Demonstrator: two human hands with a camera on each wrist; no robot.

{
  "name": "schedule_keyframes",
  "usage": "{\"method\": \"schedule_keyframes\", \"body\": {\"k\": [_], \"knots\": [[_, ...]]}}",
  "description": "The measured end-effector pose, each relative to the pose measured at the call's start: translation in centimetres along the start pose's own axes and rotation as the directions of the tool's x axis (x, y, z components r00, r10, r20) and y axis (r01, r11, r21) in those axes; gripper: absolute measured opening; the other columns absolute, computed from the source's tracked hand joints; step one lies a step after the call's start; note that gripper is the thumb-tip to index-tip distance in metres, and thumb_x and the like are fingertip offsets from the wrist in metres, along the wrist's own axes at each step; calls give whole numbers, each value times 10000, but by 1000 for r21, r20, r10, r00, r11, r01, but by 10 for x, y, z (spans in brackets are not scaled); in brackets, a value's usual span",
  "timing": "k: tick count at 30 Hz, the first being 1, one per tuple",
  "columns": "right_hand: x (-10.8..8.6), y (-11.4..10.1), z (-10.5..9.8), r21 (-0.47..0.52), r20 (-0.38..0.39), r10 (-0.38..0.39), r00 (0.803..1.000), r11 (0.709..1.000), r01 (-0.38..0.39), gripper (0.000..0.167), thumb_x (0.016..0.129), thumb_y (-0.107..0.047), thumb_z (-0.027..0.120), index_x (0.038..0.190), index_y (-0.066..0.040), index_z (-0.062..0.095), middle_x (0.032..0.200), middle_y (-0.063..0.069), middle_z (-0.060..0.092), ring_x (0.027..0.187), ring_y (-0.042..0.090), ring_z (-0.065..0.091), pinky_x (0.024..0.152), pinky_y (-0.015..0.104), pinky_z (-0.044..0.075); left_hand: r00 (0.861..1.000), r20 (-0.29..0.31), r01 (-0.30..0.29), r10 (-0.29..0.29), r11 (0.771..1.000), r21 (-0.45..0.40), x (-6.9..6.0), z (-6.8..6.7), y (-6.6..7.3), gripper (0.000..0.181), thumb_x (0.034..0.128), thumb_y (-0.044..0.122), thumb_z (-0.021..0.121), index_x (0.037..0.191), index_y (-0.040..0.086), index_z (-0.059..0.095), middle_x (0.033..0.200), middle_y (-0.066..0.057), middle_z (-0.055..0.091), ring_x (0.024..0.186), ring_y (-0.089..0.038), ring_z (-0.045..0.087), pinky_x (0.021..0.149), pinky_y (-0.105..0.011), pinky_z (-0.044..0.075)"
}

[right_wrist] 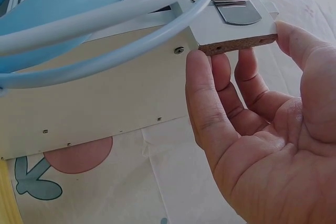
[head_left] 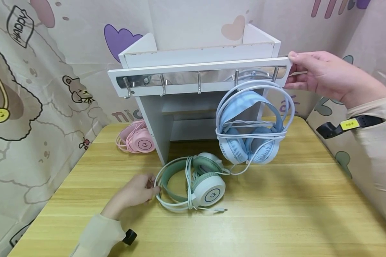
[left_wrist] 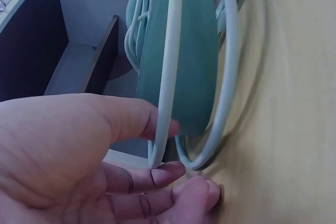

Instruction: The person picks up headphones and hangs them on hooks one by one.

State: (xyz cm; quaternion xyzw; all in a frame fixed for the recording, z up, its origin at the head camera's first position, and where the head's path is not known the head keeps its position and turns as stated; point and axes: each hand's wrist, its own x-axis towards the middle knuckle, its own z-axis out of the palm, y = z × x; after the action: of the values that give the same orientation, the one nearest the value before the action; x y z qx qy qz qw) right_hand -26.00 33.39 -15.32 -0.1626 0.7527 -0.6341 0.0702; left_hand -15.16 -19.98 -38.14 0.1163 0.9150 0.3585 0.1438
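White headphones with green padding (head_left: 210, 192) lie on the table, their cable wound round them. My left hand (head_left: 132, 194) pinches the headband at its left end; in the left wrist view the thumb (left_wrist: 131, 119) reaches behind one thin band. Above, a white hook rack (head_left: 180, 89) with several metal hooks runs along the front of a white shelf unit (head_left: 151, 125). Light blue headphones (head_left: 234, 142) hang from the rack's right side, cable wrapped round the earcups. My right hand (head_left: 325, 73) grips the rack's right end, fingertips against its raw edge (right_wrist: 239, 44).
Pink headphones (head_left: 143, 141) lie on the wooden table (head_left: 276, 214) left of the shelf unit. A printed cloth (head_left: 193, 21) hangs behind and at both sides. The green pair's plug (head_left: 221, 210) points right on the tabletop.
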Motion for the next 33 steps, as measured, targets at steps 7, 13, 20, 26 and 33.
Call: {"method": "schedule_keyframes", "body": {"k": [7,13,20,26,33], "knots": [[-2,-1,0,-25,-21,4,1000,1000,-5,303,1147,-308,513,1223,-116,735,1089,65,718,945,215,723,832,256,653,1000,23,-10,11,998,-69,-11,6,-3,226,973,217,768,945,45,625,711,-39,631,593,-162,629,535,-274,556],[-1,0,1,-8,-15,5,1000,1000,-5,304,1146,-299,515,1230,-106,735,1089,70,719,946,218,722,833,259,654,998,69,13,5,967,-253,-15,11,-8,212,1036,154,680,1054,-17,557,835,-126,675,716,-209,697,610,-343,654],[-1,0,1,-9,-18,1,1000,1000,-1,299,1144,-293,521,1201,-94,737,1067,73,714,932,217,724,830,261,654,996,87,53,-10,861,-505,-14,14,-14,190,1108,84,503,1218,-43,416,1043,-212,680,839,-246,745,735,-383,683],[-2,0,1,-10,-16,-13,1000,1000,12,299,1146,-273,519,1191,-87,748,1058,80,715,928,215,724,830,263,655,999,4,33,-38,813,-582,-11,9,-19,349,1129,110,492,1420,-32,361,1087,-156,655,896,-189,742,822,-393,680],[-3,0,3,20,-29,-16,999,1000,17,304,1141,-273,532,1182,-79,762,1066,82,712,943,217,722,829,265,655,997,-5,53,-80,697,-715,-12,7,-17,589,1104,127,549,1563,11,199,1189,-114,646,1003,-178,737,956,-421,651]]}}
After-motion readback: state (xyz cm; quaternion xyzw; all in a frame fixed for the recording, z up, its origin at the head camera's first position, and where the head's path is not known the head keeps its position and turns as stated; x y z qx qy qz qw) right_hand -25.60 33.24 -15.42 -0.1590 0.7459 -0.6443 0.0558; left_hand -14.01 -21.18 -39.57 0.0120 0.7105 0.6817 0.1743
